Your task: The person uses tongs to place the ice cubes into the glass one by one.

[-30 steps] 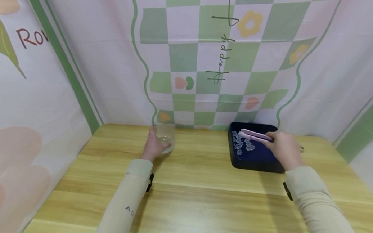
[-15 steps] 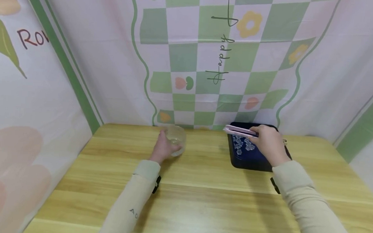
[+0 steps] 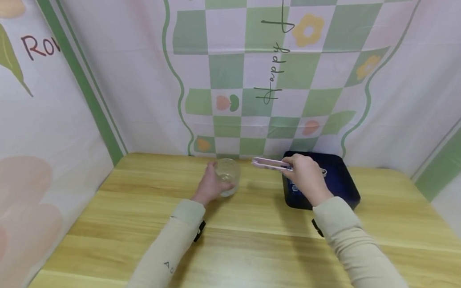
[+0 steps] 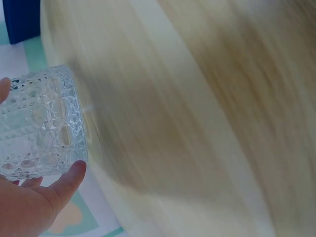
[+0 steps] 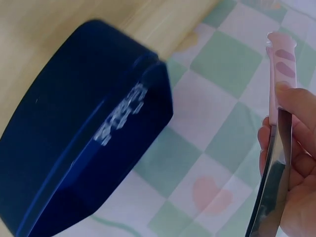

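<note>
Pink-tipped tongs (image 5: pixel 285 127), pinched mid-length by the right hand (image 3: pixel 307 176) — presumably for control — point toward a clear glass (image 4: pixel 42 126); their load is unclear. The left hand (image 3: pixel 211 186) curls around the glass, likely steadying it. A dark tray (image 5: pixel 54 98) of clear pieces (image 5: pixel 120 116) sits to the right.

Clear glass (image 3: pixel 228 170) and pink tongs (image 3: pixel 271 160) in hands (image 3: pixel 211 185)

I sit or stand in what looks like a small makeshift booth: printed cloth hangings (image 3: pixel 226 25) enclose my wood-grain table (image 3: pixel 254 261) on three sides.
</note>
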`<control>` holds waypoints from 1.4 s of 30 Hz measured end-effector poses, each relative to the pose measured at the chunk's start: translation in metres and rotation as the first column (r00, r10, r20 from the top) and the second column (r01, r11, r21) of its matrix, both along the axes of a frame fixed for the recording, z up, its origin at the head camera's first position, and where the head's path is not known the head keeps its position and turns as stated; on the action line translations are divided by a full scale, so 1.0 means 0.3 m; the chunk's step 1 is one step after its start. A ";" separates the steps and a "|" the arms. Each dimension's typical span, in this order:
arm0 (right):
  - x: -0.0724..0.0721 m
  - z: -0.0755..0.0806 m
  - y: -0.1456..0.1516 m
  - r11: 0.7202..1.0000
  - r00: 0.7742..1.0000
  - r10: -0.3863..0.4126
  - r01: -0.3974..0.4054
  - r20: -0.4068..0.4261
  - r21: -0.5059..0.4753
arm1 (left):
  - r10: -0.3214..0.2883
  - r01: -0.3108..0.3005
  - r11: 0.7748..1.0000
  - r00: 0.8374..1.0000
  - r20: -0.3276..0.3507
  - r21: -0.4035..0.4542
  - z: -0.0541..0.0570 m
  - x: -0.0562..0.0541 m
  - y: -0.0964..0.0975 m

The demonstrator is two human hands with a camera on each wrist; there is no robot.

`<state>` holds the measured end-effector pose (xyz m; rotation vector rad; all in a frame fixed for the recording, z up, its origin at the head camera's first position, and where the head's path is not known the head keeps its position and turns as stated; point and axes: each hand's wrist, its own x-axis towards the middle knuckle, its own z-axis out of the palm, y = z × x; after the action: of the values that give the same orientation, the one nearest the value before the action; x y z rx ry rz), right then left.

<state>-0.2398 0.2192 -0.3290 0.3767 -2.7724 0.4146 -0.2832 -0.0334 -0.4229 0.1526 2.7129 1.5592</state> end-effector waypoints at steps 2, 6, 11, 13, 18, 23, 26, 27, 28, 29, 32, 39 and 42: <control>0.000 -0.006 -0.022 1.000 1.000 0.013 -0.013 0.003 0.004 | -0.007 0.007 1.000 1.000 0.000 0.000 -0.003 0.000 0.007; 0.001 -0.018 -0.058 0.999 0.999 0.032 -0.032 0.016 0.002 | -0.022 0.022 1.000 1.000 0.004 0.002 -0.002 0.007 0.021; -0.002 -0.030 -0.089 0.999 0.999 0.050 -0.050 0.007 0.001 | -0.045 0.045 0.999 0.999 0.009 0.021 0.003 0.013 0.038; -0.004 -0.032 -0.098 0.999 0.999 0.051 -0.051 0.006 -0.001 | -0.057 0.057 0.998 0.998 0.006 0.031 0.002 0.014 0.043; -0.009 -0.038 -0.110 0.999 0.999 0.040 -0.040 0.023 0.007 | -0.078 0.078 0.996 0.997 0.008 0.050 0.000 0.019 0.059; -0.008 -0.040 -0.115 0.999 0.999 0.021 -0.023 0.035 0.042 | -0.092 0.092 0.995 0.996 -0.005 0.046 0.002 0.023 0.072; -0.011 -0.046 -0.113 0.998 1.000 0.018 -0.020 0.024 0.053 | -0.095 0.095 0.995 0.995 -0.008 0.039 0.005 0.025 0.081; -0.012 -0.048 -0.111 0.999 1.000 0.018 -0.019 0.020 0.051 | -0.096 0.096 0.995 0.995 -0.009 0.039 0.006 0.026 0.084; -0.012 -0.050 -0.110 0.999 1.000 0.018 -0.019 0.016 0.049 | -0.097 0.098 0.994 0.995 -0.008 0.041 0.007 0.027 0.087; -0.013 -0.052 -0.107 0.999 1.000 0.021 -0.021 0.011 0.047 | -0.098 0.098 0.994 0.995 -0.007 0.042 0.009 0.028 0.091; -0.015 -0.057 -0.102 0.998 1.000 0.031 -0.030 -0.003 0.049 | -0.100 0.100 0.994 0.995 -0.003 0.045 0.014 0.032 0.099; -0.018 -0.061 -0.095 0.997 0.999 0.037 -0.038 0.009 0.068 | -0.106 0.106 0.993 0.994 0.000 0.049 0.012 0.032 0.107; -0.019 -0.062 -0.093 0.997 0.999 0.034 -0.035 0.016 0.071 | -0.112 0.112 0.993 0.994 -0.002 0.045 0.011 0.032 0.108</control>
<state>-0.2455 0.1913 -0.3477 0.4402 -2.8044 0.3278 -0.2734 -0.0011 -0.4196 0.2995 2.6197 1.5891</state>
